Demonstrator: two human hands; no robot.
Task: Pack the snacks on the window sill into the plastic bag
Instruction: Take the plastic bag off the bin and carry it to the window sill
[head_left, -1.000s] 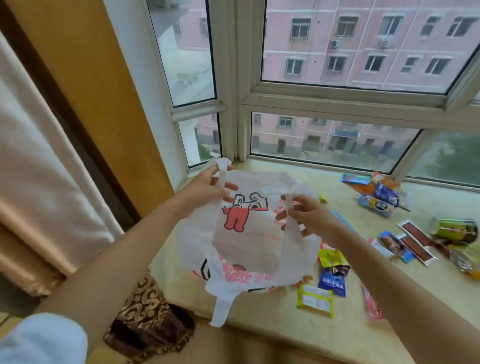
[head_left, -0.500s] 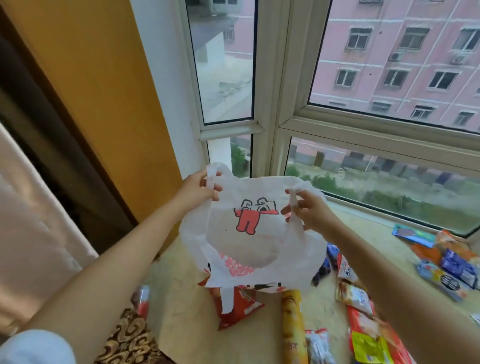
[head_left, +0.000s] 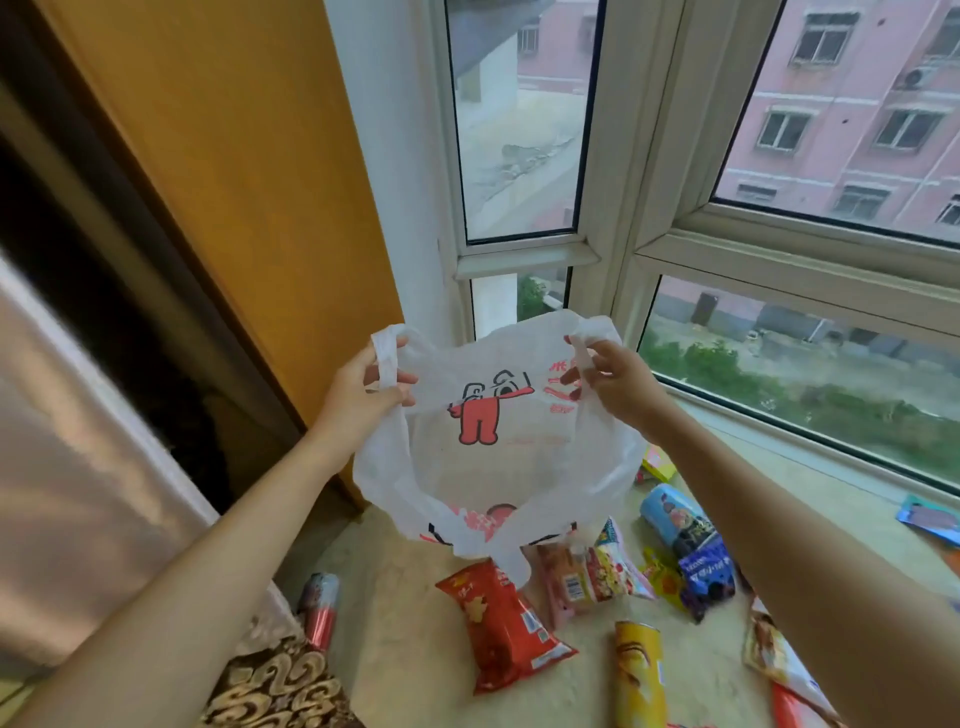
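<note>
Gripping both handles, left hand (head_left: 358, 395) and right hand (head_left: 618, 384) fingers spread white plastic bag (head_left: 498, 467), red cartoon print, mouth open

Soft daylight through the window (head_left: 524, 130); wide-angle edges bend, slightly blurred.

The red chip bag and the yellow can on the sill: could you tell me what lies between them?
In the head view, only bare sill shows between the red chip bag and the yellow can.
</note>
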